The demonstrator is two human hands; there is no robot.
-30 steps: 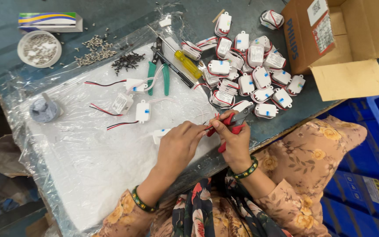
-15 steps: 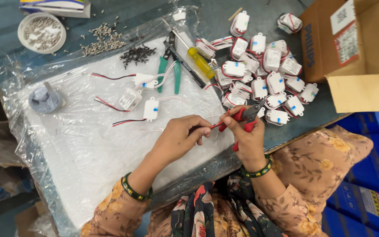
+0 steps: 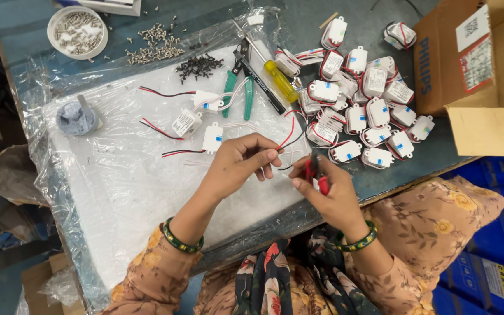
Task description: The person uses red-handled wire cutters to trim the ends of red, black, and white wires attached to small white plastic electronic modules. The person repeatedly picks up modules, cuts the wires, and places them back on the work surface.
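My left hand (image 3: 241,160) pinches thin red and black wires (image 3: 290,135) above a white foam sheet (image 3: 118,192) wrapped in clear plastic. The wires run up toward a small white box module that my fingers mostly hide. My right hand (image 3: 328,195) grips a small red-handled cutter (image 3: 316,172), its tip close to the wire ends. Three white modules with red and black leads (image 3: 196,119) lie on the sheet just beyond my left hand.
A heap of several white wired modules (image 3: 363,93) fills the table's right side. Green-handled pliers (image 3: 237,87), a yellow screwdriver (image 3: 278,79), loose screws (image 3: 153,46), a white bowl of screws (image 3: 78,32) and a cardboard box (image 3: 473,64) sit around.
The view has shifted, so the table sits lower in frame. My hands have drawn slightly apart, with the red and black wires now stretched between them and the cutter held upright.
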